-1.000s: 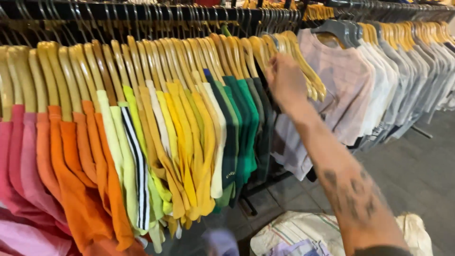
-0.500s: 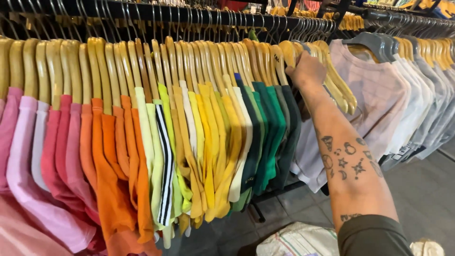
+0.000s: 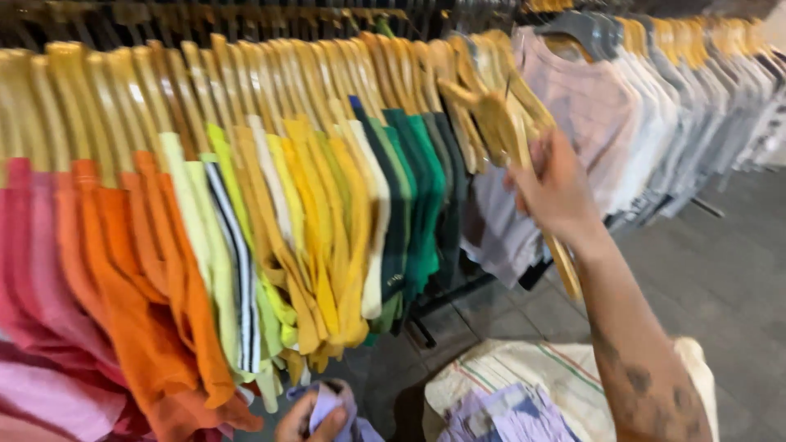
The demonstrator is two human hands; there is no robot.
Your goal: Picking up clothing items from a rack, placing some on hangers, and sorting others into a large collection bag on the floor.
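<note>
My right hand (image 3: 557,188) grips a bare wooden hanger (image 3: 512,131), held away from the clothes rail (image 3: 270,12) and tilted, its lower arm running down past my wrist. My left hand (image 3: 315,417) at the bottom edge clutches a lilac garment (image 3: 327,405). In front of me hangs a dense row of shirts on wooden hangers: pink (image 3: 41,311), orange (image 3: 155,270), yellow (image 3: 327,221), green (image 3: 417,205) and a pale lilac one (image 3: 573,106).
A pale sack (image 3: 532,368) holding lilac clothes (image 3: 508,413) lies on the grey tiled floor (image 3: 720,270) below my right arm. White and grey shirts (image 3: 696,98) hang further right. The rack's dark foot (image 3: 426,319) stands under the green shirts.
My right hand has pulled a wooden hanger off the rail and lowered it. My left hand with the lilac garment has come into view at the bottom. The camera has dipped.
</note>
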